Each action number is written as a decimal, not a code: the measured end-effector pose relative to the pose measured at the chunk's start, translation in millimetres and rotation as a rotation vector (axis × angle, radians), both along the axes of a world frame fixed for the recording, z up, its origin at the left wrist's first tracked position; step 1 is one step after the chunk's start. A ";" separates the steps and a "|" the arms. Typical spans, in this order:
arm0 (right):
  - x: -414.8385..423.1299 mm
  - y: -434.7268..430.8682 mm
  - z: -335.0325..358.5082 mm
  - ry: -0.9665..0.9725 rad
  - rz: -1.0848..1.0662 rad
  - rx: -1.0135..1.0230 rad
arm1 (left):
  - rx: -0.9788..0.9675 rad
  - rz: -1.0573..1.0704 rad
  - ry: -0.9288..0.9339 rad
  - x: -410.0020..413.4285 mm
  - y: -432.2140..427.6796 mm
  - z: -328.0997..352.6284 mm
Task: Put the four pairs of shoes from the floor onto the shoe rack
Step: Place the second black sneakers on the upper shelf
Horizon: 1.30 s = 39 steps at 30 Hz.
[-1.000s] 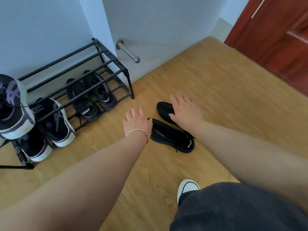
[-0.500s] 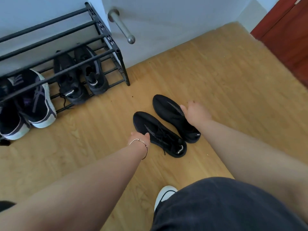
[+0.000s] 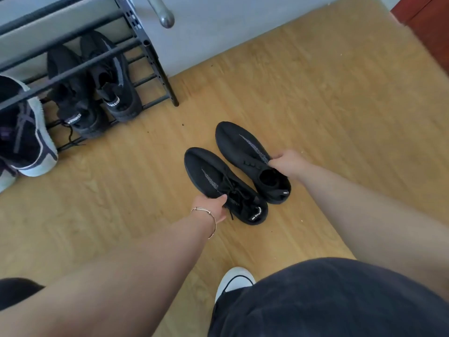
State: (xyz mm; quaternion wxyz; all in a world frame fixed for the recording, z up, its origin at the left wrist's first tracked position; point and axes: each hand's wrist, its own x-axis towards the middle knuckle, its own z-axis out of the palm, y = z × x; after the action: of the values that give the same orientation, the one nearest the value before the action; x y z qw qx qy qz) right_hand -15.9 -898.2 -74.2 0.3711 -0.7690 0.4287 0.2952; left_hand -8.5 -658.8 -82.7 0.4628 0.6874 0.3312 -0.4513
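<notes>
Two black knit sneakers lie side by side on the wooden floor, toes pointing away. My left hand (image 3: 213, 207), with a thin bracelet at the wrist, grips the left side of the nearer black shoe (image 3: 218, 181). My right hand (image 3: 288, 164) pinches the collar of the farther black shoe (image 3: 243, 149). The black metal shoe rack (image 3: 155, 62) stands at the upper left. Its bottom shelf holds a black pair (image 3: 97, 83) and a black-and-purple sneaker with a white sole (image 3: 26, 135).
A grey door with a metal lever handle (image 3: 162, 10) rises right of the rack. A dark red door (image 3: 427, 23) is at the upper right. My foot in a white shoe (image 3: 234, 279) and my dark-clothed knee fill the bottom.
Both hands came down from hovering over the black pair and closed on one shoe each. The view has dropped nearer the floor.
</notes>
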 end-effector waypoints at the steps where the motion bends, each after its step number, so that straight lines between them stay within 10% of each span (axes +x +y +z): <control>1: -1.5 -2.3 -0.3 0.003 -0.024 0.029 | -0.011 -0.008 -0.022 0.2 -0.3 1.2; 39: 83.3 182.2 192.6 -0.311 0.036 0.323 | -0.285 0.057 -0.398 151.1 217.9 170.6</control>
State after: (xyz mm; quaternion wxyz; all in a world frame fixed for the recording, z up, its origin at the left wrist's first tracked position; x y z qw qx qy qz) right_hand 67.3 -716.0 118.3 0.5458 -0.7434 0.2995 0.2446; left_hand 142.6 -441.0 87.9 0.6238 0.6808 0.1857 -0.3360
